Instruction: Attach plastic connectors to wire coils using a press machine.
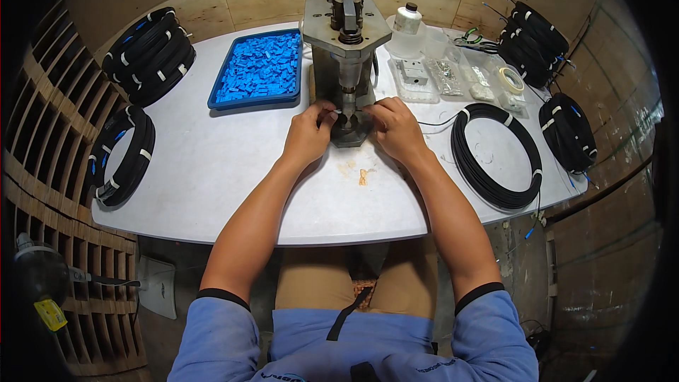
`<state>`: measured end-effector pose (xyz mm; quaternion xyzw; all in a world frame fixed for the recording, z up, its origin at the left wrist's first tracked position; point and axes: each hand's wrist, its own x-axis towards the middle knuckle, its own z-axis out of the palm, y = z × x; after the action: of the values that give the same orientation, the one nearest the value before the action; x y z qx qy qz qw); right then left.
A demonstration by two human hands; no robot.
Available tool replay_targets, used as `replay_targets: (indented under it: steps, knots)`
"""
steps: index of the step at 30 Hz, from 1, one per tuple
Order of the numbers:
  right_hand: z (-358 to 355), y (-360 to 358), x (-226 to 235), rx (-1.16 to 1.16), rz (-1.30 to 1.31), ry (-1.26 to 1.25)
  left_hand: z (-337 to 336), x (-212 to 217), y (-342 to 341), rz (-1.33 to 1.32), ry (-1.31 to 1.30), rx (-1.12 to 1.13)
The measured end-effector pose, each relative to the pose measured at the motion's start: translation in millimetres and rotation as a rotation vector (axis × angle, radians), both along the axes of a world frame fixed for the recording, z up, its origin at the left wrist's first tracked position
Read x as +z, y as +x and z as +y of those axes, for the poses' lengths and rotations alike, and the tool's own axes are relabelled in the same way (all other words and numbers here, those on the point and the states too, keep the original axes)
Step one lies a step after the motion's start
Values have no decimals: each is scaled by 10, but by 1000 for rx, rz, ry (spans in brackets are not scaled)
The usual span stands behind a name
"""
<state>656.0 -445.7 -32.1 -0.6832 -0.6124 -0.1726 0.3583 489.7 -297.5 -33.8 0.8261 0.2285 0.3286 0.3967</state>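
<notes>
A metal bench press (344, 64) stands at the table's far middle, its upright ram lowered close to the small die at its base. My left hand (308, 133) is at the left of the die, thumb and fingers pinched on a small pale piece (337, 111) too small to name. Opposite it, my right hand (397, 129) is closed beside the die. From the coil of black cable (461, 155) on the right, a thin cable end runs to my right hand, which grips it; the fingers hide its tip.
A blue tray (219, 105) full of small blue plastic parts lies left of the press. More black cable coils (150, 56) stand at both table sides. Back right are a white bottle (408, 20), clear trays of small parts, a tape roll (511, 80) and pliers (481, 44).
</notes>
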Motion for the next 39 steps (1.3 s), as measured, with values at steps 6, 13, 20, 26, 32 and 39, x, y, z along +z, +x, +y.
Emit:
replay_targets:
  steps: [6,13,20,26,32,39]
  knots:
    - [-5,-20,13,2,4,4,12,-30,-1,-39,4,-9]
    - [1,-18,11,3,-6,25,20,-33,4,-14,0,-14]
    - [7,10,-12,-2,-15,26,3,-24,-3,-29,-2,-10]
    - [0,6,5,6,-14,22,11,-29,-2,-37,22,-14]
    - [6,2,7,11,-17,46,15,-40,10,-40,27,-1]
    - [6,7,17,17,-9,55,2,-29,7,-39,27,8]
